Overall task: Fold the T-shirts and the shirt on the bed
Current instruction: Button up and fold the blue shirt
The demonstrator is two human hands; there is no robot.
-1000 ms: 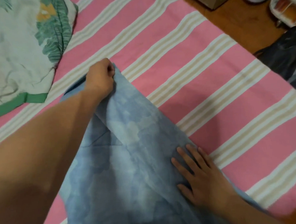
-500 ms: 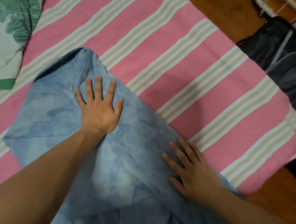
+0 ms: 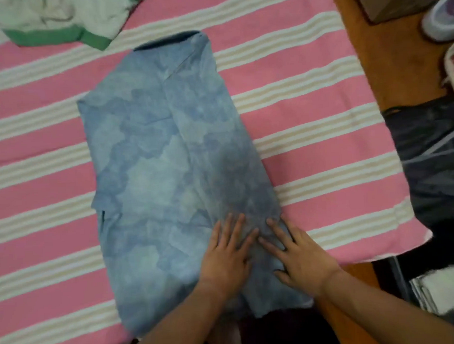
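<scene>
Since before, your left hand has joined your right hand, fingers flat, gripping nothing; smooth shirt outward, seemingly folded.

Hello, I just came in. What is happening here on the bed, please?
A person is folding clothes on a bed with a pink striped cover. A blue mottled shirt lies on it, its sides folded in to a long narrow shape. The left hand and the right hand lie flat, side by side, on its near end, pressing it smooth. A white garment with green trim waits crumpled at the far corner, not yet folded.
</scene>
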